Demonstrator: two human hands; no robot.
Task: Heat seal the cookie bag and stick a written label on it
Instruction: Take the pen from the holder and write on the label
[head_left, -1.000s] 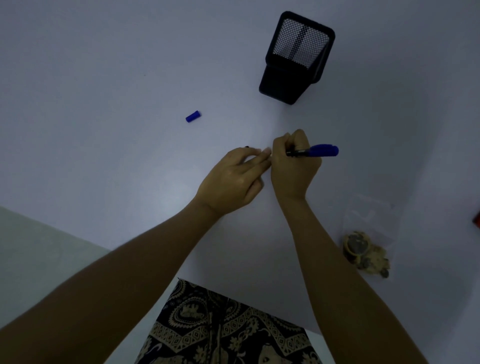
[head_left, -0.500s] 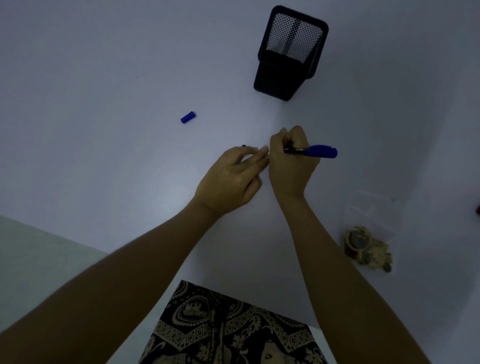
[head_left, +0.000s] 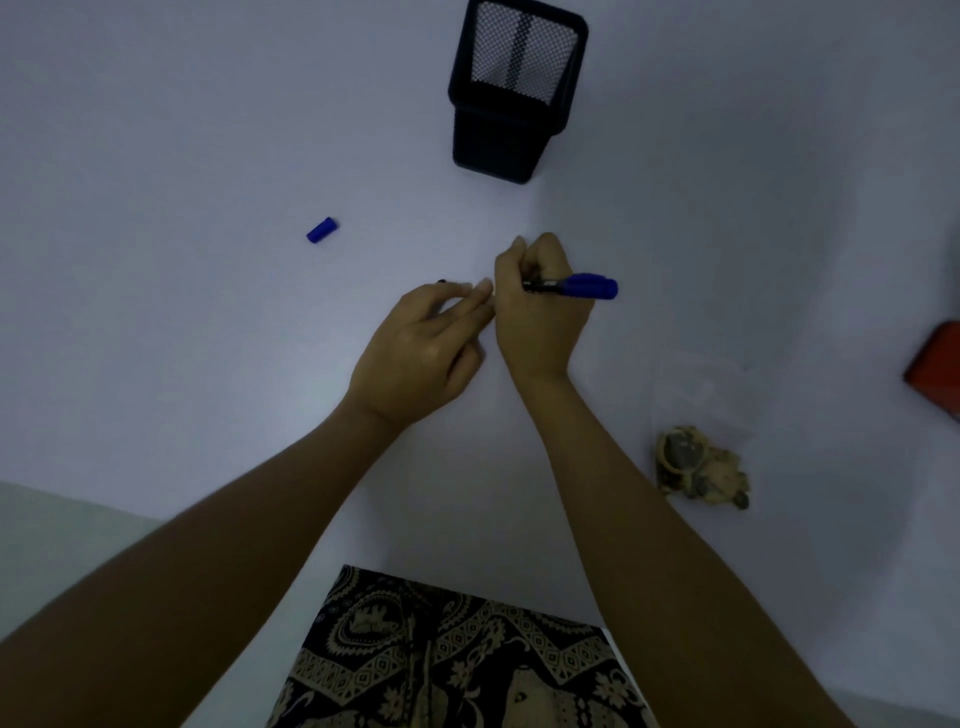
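Observation:
My right hand (head_left: 537, 312) grips a blue marker (head_left: 582, 287) with its tip pointing down-left, hidden behind my fingers. My left hand (head_left: 421, 353) lies flat beside it, fingertips pressing on the white table (head_left: 208, 338) where a white label is hard to tell from the surface. A small dark mark (head_left: 442, 281) shows just past my left fingertips. The marker's blue cap (head_left: 321, 229) lies loose to the far left. A clear cookie bag (head_left: 698, 452) with cookies at its near end rests on the table to the right, apart from both hands.
A black mesh pen holder (head_left: 511, 93) stands at the back centre. The corner of a red object (head_left: 937, 369) shows at the right edge. The table's near edge runs above my patterned trousers (head_left: 457, 660).
Both hands have stayed together at the same spot with only slight shifts of the marker. The view has tilted a little, bringing the red object into sight.

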